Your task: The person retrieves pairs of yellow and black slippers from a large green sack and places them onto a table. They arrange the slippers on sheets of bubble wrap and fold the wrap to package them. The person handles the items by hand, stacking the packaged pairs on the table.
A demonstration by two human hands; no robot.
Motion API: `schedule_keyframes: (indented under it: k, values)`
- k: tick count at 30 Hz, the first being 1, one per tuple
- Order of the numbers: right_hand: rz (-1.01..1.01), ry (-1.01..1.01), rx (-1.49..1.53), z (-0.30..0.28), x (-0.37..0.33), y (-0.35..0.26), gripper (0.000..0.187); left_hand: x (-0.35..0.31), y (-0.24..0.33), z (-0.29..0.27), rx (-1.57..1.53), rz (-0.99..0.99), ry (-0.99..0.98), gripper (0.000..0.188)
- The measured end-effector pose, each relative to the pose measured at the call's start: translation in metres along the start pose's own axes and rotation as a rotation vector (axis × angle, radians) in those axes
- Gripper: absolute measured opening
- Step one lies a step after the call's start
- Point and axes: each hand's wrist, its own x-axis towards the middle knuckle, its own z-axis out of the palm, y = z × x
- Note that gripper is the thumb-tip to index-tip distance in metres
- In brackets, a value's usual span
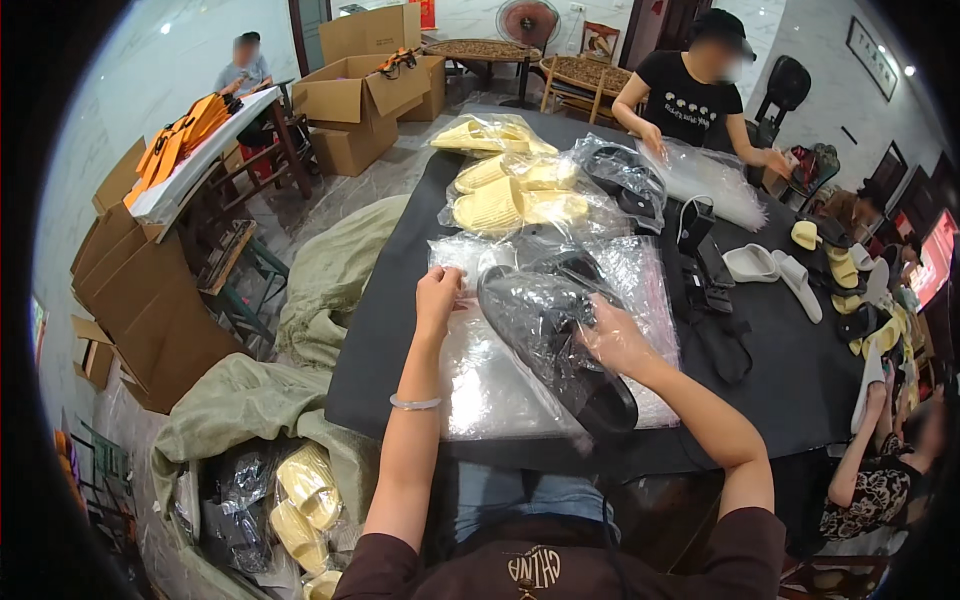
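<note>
A pair of black slide slippers (535, 320) lies at a slant in front of me, with a clear plastic bag (520, 285) over it. My right hand (612, 335) is closed on the slippers near their straps, and plastic film shines across its fingers. At the bag's left side my left hand (440, 295) pinches the plastic edge; its fingertips are partly hidden. Beneath the slippers is a stack of flat clear bags (480, 390). Just beyond are bagged yellow slippers (510, 205) and bagged black slippers (625, 180).
The dark table (390, 330) carries a phone on a stand (705, 270), white slippers (785, 275) and more slippers at right. Across it a person (690, 110) handles clear bags (710, 180). An open sack (230, 410) of bagged slippers stands at lower left; cardboard boxes (350, 100) are behind.
</note>
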Motion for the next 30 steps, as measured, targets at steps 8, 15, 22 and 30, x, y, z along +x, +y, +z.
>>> schedule_keyframes:
  k: [8, 15, 22, 30]
  values:
    - [0.102, 0.022, -0.171, 0.044, 0.030, 0.012, 0.061, 0.002, 0.000, -0.001, -0.003, -0.077, -0.084, 0.017]
    - [-0.033, 0.224, 0.031, 0.042, 0.053, 0.038, 0.046, 0.005, 0.000, -0.012, -0.153, -0.114, -0.162, 0.029]
    - [-0.293, -0.130, 0.065, -0.065, 0.027, -0.012, 0.028, 0.001, 0.032, -0.043, -0.458, -0.160, -0.275, 0.060]
    - [-0.391, -0.437, 0.269, -0.020, 0.033, 0.050, 0.031, 0.000, 0.037, -0.044, -0.157, -0.049, -0.286, 0.065]
